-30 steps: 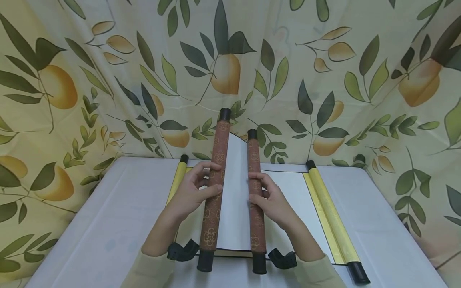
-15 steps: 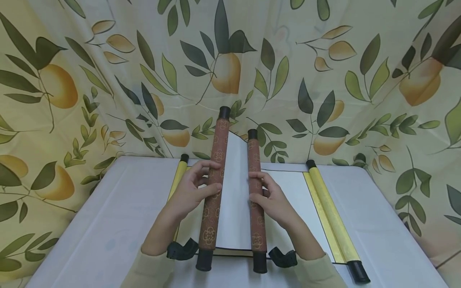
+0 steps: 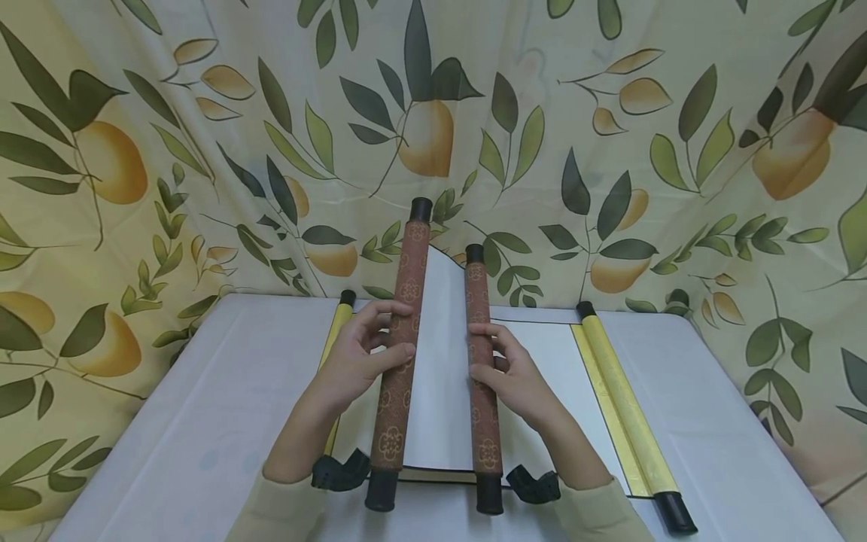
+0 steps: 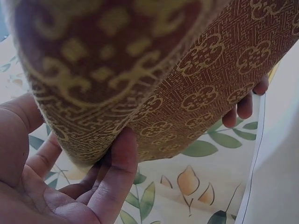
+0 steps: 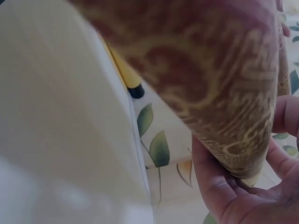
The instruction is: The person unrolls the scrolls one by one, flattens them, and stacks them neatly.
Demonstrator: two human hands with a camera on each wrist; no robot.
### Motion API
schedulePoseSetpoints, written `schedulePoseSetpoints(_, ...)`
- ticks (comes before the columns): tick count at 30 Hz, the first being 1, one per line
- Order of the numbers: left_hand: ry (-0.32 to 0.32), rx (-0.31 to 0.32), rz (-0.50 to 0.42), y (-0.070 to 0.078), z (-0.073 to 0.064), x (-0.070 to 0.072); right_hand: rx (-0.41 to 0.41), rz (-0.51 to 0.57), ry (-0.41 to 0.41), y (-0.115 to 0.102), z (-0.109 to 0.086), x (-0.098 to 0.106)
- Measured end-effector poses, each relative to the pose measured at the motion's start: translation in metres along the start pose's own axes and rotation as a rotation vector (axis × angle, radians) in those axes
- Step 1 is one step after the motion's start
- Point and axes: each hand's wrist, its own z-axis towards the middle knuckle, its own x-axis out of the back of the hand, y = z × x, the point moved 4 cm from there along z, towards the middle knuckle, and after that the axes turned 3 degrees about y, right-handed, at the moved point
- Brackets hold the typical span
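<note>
A hand scroll with red-brown brocade backing, gold flower patterns and black end caps is held partly unrolled above the table. My left hand (image 3: 352,357) grips its left roll (image 3: 393,399), thumb on the near face and fingers curled behind. Around the thinner right roll (image 3: 483,421), my right hand (image 3: 509,369) has thumb and fingers wrapped. Between the rolls stretches a strip of blank white paper (image 3: 442,391). The left wrist view shows the brocade (image 4: 201,100) close up, with the other hand's fingertips (image 4: 244,107) beyond. In the right wrist view, fingers cup the roll's underside (image 5: 229,135).
Beneath lies a second scroll, spread out, with a yellow roll (image 3: 630,406) at right and another yellow roll (image 3: 336,331) at left, partly behind my left hand. A white-covered table (image 3: 210,406) carries it. A fruit-and-leaf curtain (image 3: 494,45) hangs behind.
The left roll has shifted slightly left and turned a little in my left hand, so the white strip is a bit wider. My right hand has hardly moved.
</note>
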Motion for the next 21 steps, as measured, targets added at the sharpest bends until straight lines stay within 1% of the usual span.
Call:
schedulePoseSetpoints(11,0.008,-0.012,-0.027,0.0033,-0.0024,0.0034,0.008,-0.004,-0.008,0.0013,0.0007,0.0007)
schedulePoseSetpoints(21,0.01,-0.032,-0.014,0.008,-0.0035,0.0059,0.025,-0.005,-0.013,0.0025,0.001,0.0014)
